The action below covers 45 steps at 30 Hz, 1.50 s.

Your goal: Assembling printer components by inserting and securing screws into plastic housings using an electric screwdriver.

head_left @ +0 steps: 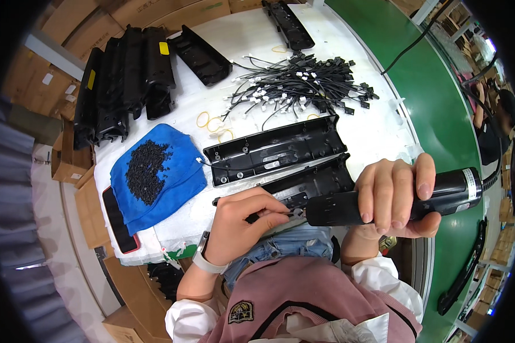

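My right hand [390, 197] is wrapped round a black corded electric screwdriver [335, 209], held level with its bit pointing left. At the bit's tip, the thumb and forefinger of my left hand [240, 220] are pinched together. Whatever lies between them is too small to make out. Just beyond both hands is a long black plastic shell [317, 183], partly covered by them. A second black shell [274, 151] lies open side up behind it, with a thin cable along its left part. Small black screws [146, 174] are heaped on a folded blue cloth [184, 151] to the left.
Black cables with white connectors [303, 83] form a pile at the back. Several black shells [129, 80] stand at the far left, others [203, 57] [289, 26] farther back. A phone [119, 220] sits by the cloth. Rubber bands [214, 124] lie mid-table. Another person [492, 126] is at right.
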Each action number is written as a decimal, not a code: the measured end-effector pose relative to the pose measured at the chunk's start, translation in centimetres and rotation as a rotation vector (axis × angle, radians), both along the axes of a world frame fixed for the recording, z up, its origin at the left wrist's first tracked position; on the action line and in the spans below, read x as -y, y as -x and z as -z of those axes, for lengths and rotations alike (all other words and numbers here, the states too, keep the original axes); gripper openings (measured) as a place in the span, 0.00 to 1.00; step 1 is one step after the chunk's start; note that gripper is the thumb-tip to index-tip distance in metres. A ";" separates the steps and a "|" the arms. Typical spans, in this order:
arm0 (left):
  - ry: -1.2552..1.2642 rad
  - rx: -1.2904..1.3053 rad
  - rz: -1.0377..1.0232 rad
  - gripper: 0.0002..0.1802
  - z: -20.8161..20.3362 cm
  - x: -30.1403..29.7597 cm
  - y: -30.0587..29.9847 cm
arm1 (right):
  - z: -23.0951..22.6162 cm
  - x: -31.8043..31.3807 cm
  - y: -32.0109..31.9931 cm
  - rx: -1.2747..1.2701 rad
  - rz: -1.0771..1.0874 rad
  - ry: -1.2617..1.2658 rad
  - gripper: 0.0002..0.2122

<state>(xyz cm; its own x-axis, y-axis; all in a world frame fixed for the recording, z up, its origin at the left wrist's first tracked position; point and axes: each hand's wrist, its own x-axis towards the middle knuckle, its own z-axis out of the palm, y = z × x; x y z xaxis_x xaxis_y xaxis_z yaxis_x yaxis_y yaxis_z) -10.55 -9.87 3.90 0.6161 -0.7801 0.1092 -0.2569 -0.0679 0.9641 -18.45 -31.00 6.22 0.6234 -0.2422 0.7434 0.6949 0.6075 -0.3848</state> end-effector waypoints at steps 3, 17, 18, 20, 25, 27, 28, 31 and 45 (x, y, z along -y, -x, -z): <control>-0.030 0.014 0.001 0.06 -0.1 0.3 0.3 | -0.3 0.1 -0.2 -0.012 -0.035 0.033 0.15; 0.102 0.256 0.155 0.08 -1.1 12.5 -3.5 | 1.3 4.0 5.7 -0.038 0.095 -0.230 0.17; 0.137 0.405 0.167 0.07 -0.5 15.0 -4.5 | 1.0 3.9 6.2 -0.029 0.093 -0.227 0.17; 0.158 0.777 0.196 0.06 1.1 20.3 -5.9 | 0.6 3.8 6.8 0.012 0.165 -0.192 0.14; -0.316 1.301 0.257 0.07 3.8 27.6 -6.2 | 1.2 4.5 10.2 -0.010 0.242 -0.084 0.16; -0.331 1.321 0.248 0.07 3.3 28.3 -5.7 | 1.6 5.1 11.3 -0.003 0.304 -0.075 0.16; -0.362 1.327 0.237 0.08 3.6 28.2 -5.5 | 1.9 5.3 11.6 -0.012 0.322 -0.072 0.16; -0.199 1.369 0.161 0.06 3.6 27.3 -6.6 | 2.5 5.6 11.6 -0.030 0.332 -0.123 0.16; 0.602 0.176 -0.184 0.07 -7.4 16.0 -12.7 | 2.9 5.2 10.8 -0.067 0.239 -0.057 0.17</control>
